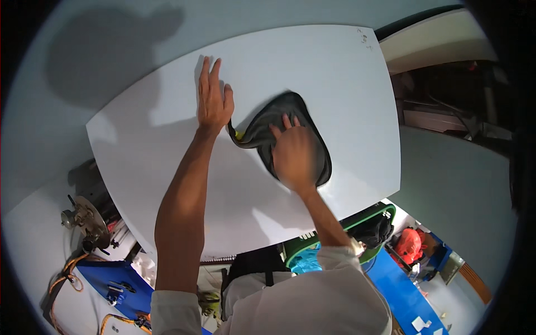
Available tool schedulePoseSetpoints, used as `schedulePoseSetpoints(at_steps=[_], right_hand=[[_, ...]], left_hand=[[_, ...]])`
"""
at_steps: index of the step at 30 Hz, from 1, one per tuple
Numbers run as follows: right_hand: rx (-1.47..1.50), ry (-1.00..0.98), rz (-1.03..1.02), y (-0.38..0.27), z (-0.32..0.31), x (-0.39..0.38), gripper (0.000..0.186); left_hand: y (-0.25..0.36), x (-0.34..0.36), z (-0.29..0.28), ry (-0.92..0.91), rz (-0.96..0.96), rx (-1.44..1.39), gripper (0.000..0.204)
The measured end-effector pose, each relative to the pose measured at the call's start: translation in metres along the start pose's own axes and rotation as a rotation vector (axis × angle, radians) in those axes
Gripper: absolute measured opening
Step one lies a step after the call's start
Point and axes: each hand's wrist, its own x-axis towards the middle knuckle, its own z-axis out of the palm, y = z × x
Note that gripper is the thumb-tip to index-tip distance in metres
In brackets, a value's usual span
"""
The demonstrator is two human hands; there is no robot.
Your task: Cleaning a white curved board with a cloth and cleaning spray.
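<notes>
My left hand (214,103) lies on a white tabletop (312,61), fingers stretched out and thumb apart, holding nothing. A dark grey cloth (287,106) with a black edge is spread on the same surface. My right hand (295,156) rests flat on the cloth, its fingertips apart; the back of the hand is smeared by motion. A narrow, folded end of the cloth, with a small yellow patch (239,135), reaches toward my left wrist. What lies under my right palm is hidden.
Beyond the near edge stands a green basket (389,210) with dark and blue bags in it. A red plastic bag (410,245) is by a blue panel (393,285). At the left are a round metal machine part (92,223), a blue box (114,282) and an orange cable (58,282).
</notes>
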Motion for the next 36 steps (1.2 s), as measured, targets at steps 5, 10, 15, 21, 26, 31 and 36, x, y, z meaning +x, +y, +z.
schedulePoseSetpoints(at_steps=[5,10,15,21,26,31,36], right_hand=[[-0.009,0.246,-0.110,0.005,0.025,0.164,0.045],[-0.038,0.222,-0.203,-0.001,0.054,0.231,0.043],[-0.025,0.217,-0.218,0.002,0.057,0.214,0.045],[-0.068,-0.155,-0.186,-0.075,0.031,-0.054,0.058],[-0.021,-0.442,-0.238,-0.094,0.026,-0.209,0.064],[-0.086,-0.081,-0.288,-0.057,0.059,0.028,0.062],[-0.098,0.174,-0.190,-0.054,0.082,0.242,0.057]], left_hand=[[-0.024,-0.032,-0.039,0.076,-0.029,-0.123,0.058],[-0.091,-0.154,-0.148,0.075,-0.143,0.466,0.051],[-0.135,-0.224,-0.205,0.160,-0.446,0.562,0.058],[-0.128,-0.227,-0.197,0.180,-0.512,0.592,0.058],[-0.118,-0.220,-0.197,0.200,-0.582,0.582,0.056],[-0.112,-0.213,-0.198,0.196,-0.630,0.577,0.058],[-0.111,-0.214,-0.199,0.212,-0.598,0.564,0.058]])
